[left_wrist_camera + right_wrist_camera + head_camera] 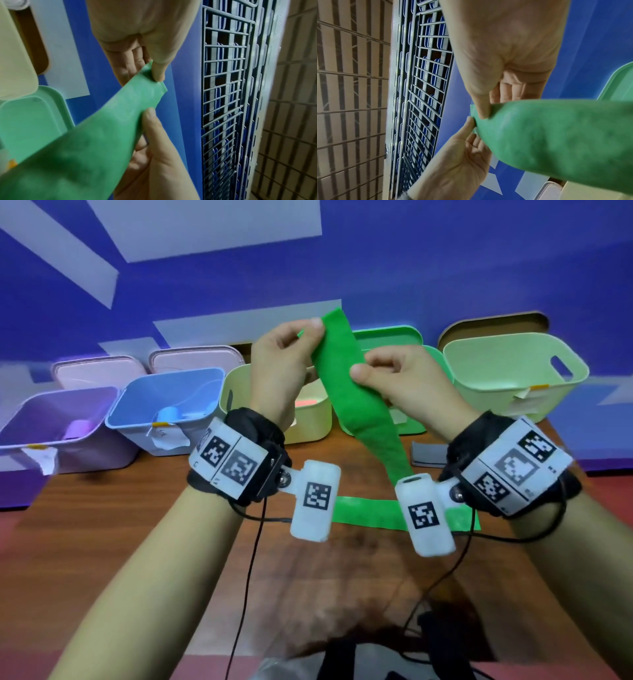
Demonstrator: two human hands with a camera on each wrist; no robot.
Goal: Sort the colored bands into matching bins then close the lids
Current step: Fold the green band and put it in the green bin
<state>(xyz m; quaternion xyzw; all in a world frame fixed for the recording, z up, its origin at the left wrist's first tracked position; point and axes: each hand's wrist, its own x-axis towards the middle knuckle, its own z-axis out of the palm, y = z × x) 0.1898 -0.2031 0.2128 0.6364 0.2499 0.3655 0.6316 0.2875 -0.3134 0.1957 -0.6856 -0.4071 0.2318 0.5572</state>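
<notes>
A long green band (346, 392) is raised over the wooden table (120, 508), and its lower end trails flat on the wood. My left hand (317, 325) pinches the band's top end between thumb and fingers; the left wrist view shows that thumb (158, 73) on the corner of the green band (102, 128). My right hand (358, 371) pinches the band's edge a little lower, with its thumb (481, 108) pressed on the green band (556, 135). The green bin (411, 426) stands open right behind the band, mostly hidden by it.
Open bins line the table's far side: purple (20, 419), blue (137, 395), yellow (236, 385), and light green (496, 361). Lids lean behind them, among them a green lid (387, 337). A grey flat item (428, 453) lies near the right wrist.
</notes>
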